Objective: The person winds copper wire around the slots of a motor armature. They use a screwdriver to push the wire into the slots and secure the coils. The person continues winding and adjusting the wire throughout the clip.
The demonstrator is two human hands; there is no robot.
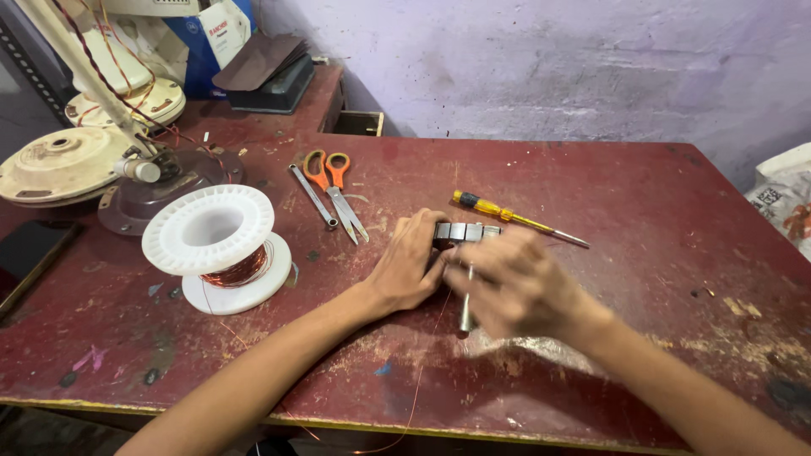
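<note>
Metal block: lay crosswise, long axis left-right, between both hands' fingertips.
Left hand: fingers curled, gripping the block's left end.
Right hand: blurred; closed around a thin metal rod pointing toward the table edge.

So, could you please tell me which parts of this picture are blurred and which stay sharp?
In the head view, the right hand is smeared by motion blur; the left hand, scissors, screwdriver and wire spool stay sharp; the table edges bow from wide-angle distortion.
</note>
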